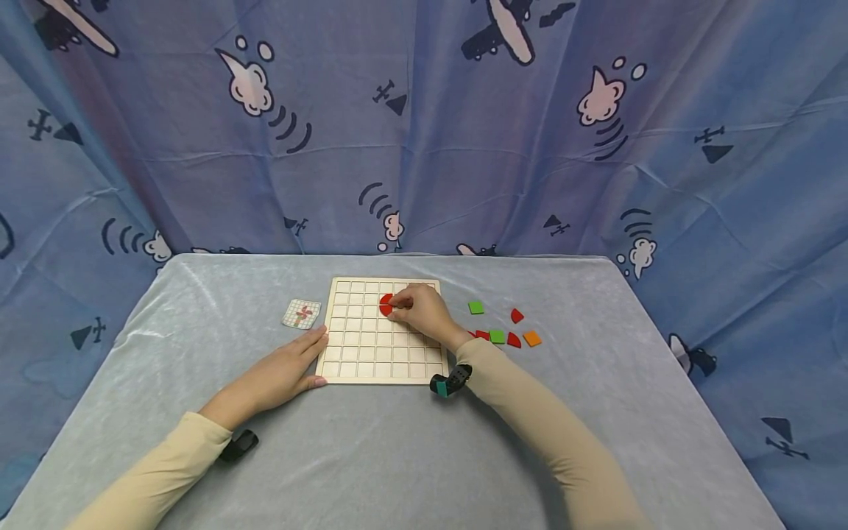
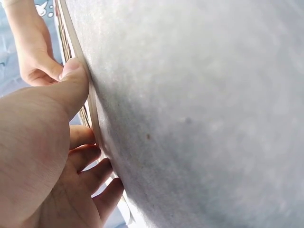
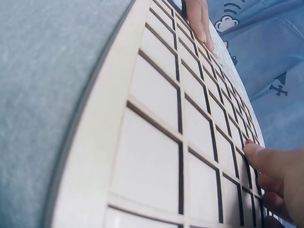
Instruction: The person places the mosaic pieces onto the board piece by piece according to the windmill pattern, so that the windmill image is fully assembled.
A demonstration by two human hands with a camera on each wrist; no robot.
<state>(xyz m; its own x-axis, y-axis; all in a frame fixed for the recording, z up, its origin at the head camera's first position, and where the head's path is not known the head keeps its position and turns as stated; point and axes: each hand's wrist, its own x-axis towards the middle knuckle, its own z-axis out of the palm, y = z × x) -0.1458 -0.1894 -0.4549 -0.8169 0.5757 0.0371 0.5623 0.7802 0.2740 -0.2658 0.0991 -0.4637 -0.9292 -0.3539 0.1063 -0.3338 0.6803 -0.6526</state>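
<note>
A pale wooden grid board (image 1: 351,350) lies flat on the table. Two red quarter-circle pieces (image 1: 385,299) sit together in its upper middle cells. Over them, my right hand (image 1: 427,313) reaches in, with thumb and fingertips pinching at a red piece; the fingers partly hide it. In the right wrist view only a speck of red (image 3: 248,141) shows at the thumb tip. My left hand (image 1: 281,372) rests against the board's left edge, its fingers extended and its thumb near the lower corner. The left wrist view shows that thumb (image 2: 73,85) touching the board's side.
Left of the board lies a small card (image 1: 301,314) printed with a grid and a red figure. To the right are loose pieces: green squares (image 1: 476,308), red quarter circles (image 1: 517,316) and an orange square (image 1: 532,338). A patterned blue curtain (image 1: 424,184) hangs behind the table.
</note>
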